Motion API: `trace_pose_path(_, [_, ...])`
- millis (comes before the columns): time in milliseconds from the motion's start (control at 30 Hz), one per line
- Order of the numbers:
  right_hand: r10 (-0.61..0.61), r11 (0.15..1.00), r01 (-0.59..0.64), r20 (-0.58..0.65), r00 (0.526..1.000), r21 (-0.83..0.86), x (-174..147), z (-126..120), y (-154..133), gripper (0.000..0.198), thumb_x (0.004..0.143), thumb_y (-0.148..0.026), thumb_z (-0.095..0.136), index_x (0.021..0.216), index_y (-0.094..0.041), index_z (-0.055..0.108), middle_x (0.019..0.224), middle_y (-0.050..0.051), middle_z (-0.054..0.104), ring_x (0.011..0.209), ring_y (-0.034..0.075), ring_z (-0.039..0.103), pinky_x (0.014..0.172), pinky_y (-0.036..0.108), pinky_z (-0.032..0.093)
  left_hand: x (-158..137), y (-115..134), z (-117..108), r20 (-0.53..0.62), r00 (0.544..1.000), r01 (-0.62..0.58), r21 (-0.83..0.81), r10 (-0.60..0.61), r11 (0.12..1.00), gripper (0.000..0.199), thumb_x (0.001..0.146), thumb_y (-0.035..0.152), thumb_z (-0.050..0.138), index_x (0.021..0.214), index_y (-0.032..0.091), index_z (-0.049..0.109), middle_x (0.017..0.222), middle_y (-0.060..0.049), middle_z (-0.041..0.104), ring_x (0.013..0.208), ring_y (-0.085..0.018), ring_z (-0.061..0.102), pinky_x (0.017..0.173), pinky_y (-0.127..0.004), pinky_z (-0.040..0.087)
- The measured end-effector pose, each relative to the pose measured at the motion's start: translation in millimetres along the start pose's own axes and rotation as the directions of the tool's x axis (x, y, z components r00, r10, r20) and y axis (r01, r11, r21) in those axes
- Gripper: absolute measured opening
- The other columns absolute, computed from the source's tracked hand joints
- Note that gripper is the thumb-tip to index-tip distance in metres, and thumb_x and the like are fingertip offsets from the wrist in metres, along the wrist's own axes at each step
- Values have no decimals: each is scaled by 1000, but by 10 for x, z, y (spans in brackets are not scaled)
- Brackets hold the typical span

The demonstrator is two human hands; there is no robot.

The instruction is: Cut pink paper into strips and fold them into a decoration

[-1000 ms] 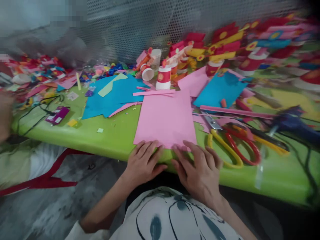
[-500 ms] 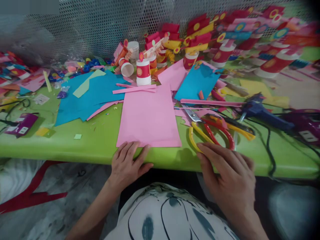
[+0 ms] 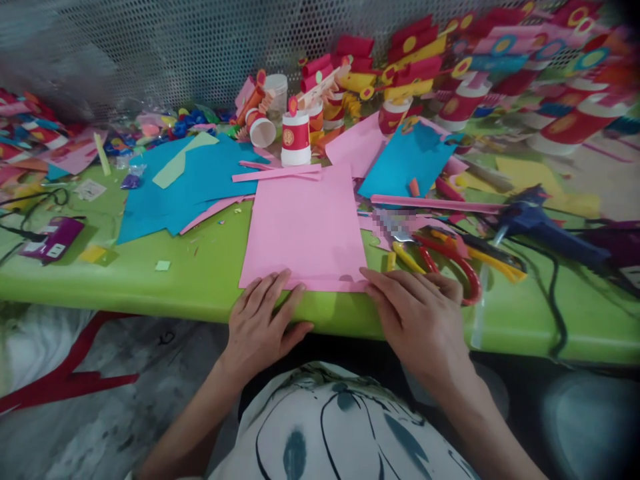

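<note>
A pink paper sheet (image 3: pixel 306 220) lies flat at the table's front edge, with a narrow crease or folded strip along its near side. My left hand (image 3: pixel 267 313) rests on its lower left part, fingers spread and flat, thumb apart. At the lower right corner, my right hand (image 3: pixel 417 313) has thumb and forefinger closed on the paper's edge. Scissors (image 3: pixel 450 257) with one red and one yellow handle lie just beyond the right hand, which partly hides the yellow loop. Thin pink strips (image 3: pixel 277 173) cross the sheet's far edge.
Blue sheets (image 3: pixel 185 180) lie to the left, another blue sheet (image 3: pixel 407 160) at back right. Decorated paper cups (image 3: pixel 296 137) stand along the back. A blue glue gun (image 3: pixel 550 223) with a black cord (image 3: pixel 555 300) is at right. A purple power socket (image 3: pixel 53 239) sits at left.
My right hand has moved left from the scissors' yellow handle to the pink sheet's lower right corner. My left hand stays on the sheet's near edge. The view has shifted slightly.
</note>
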State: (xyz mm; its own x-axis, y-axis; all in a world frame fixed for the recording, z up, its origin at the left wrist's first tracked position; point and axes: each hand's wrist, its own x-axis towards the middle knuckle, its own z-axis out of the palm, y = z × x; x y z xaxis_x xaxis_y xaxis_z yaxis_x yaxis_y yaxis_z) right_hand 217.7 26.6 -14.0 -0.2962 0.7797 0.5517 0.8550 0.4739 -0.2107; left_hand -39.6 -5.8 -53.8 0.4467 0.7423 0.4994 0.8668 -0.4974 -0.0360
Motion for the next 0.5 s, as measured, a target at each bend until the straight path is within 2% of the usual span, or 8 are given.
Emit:
trace_pose_path(167, [17, 998, -14, 42, 999, -60, 32, 22, -37, 19, 100, -20, 59, 114, -19, 72, 89, 3, 77, 77, 20, 70, 92, 42, 37, -6, 31, 7, 6, 1000, 22, -4, -22, 1000, 59, 91, 52, 65, 141, 21, 60, 152, -14, 56, 137, -31, 54, 120, -48, 34])
trace_pose_path(333, [-20, 990, 31, 89, 996, -134, 36, 41, -59, 17, 99, -17, 58, 105, -22, 73, 90, 3, 76, 79, 22, 68, 95, 45, 35, -31, 63, -13, -24, 997, 75, -18, -75, 997, 56, 91, 51, 66, 140, 25, 60, 152, -13, 56, 140, -32, 52, 125, -55, 23])
trace_pose_path(433, [-68, 986, 83, 104, 992, -145, -4, 51, -16, 21, 98, -11, 56, 107, -22, 71, 91, 4, 74, 79, 23, 67, 94, 45, 37, -46, -59, -84, -90, 976, 193, -53, -197, 980, 56, 93, 45, 63, 144, 22, 55, 145, -14, 61, 139, -31, 53, 127, -59, 14])
trace_pose_path(500, [-94, 986, 105, 90, 992, -128, -37, 68, 24, 21, 100, -14, 50, 107, -21, 69, 93, 6, 73, 79, 24, 67, 90, 43, 40, -49, -210, -159, -127, 934, 331, -42, -334, 943, 57, 94, 40, 62, 147, 19, 51, 142, -15, 63, 137, -32, 54, 126, -61, 12])
